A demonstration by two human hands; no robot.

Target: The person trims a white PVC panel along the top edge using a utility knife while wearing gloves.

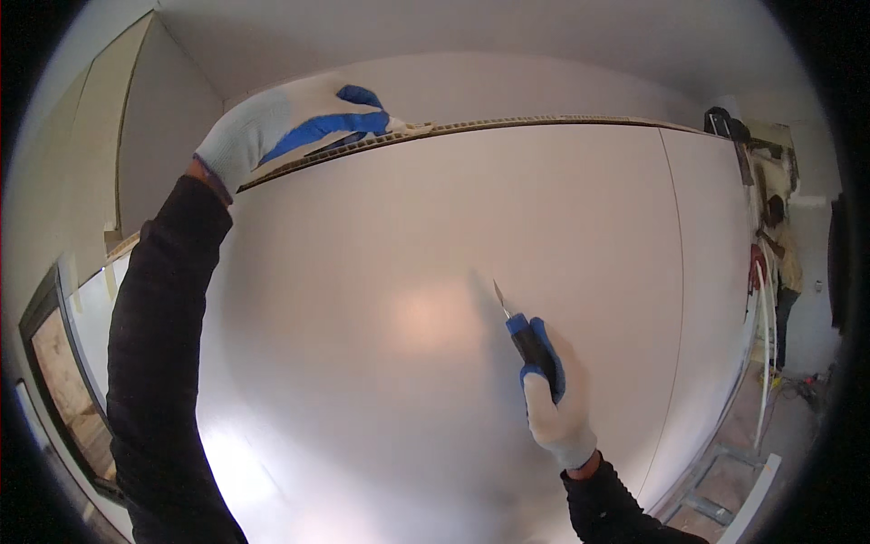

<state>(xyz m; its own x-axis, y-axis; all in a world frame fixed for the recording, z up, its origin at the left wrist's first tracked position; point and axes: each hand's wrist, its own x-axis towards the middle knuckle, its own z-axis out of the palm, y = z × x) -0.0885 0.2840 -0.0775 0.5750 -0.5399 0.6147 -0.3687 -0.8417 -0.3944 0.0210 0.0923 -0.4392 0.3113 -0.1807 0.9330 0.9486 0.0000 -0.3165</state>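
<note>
A tall white panel [435, 227] fills the middle of the view, with a brown corrugated cardboard strip [544, 120] along its top edge. My left hand [290, 127], in a white glove with blue coating, is at that edge on the left. Its fingers bend together at a pale, frayed piece [412, 129] on the strip; what they grip is partly hidden. Lower right, my right hand [555, 399], gloved alike, is closed round the black-and-blue handle of a knife [527, 342]. The slim pointed blade is directed up and left, in front of the panel face.
A beige boxed-out wall section [118, 136] stands upper left, above a dark-framed opening [68, 381]. At far right, a person [781, 263] works near the wall. A ladder [739, 494] is lower right. A dark object [720, 121] sits at the panel's top right corner.
</note>
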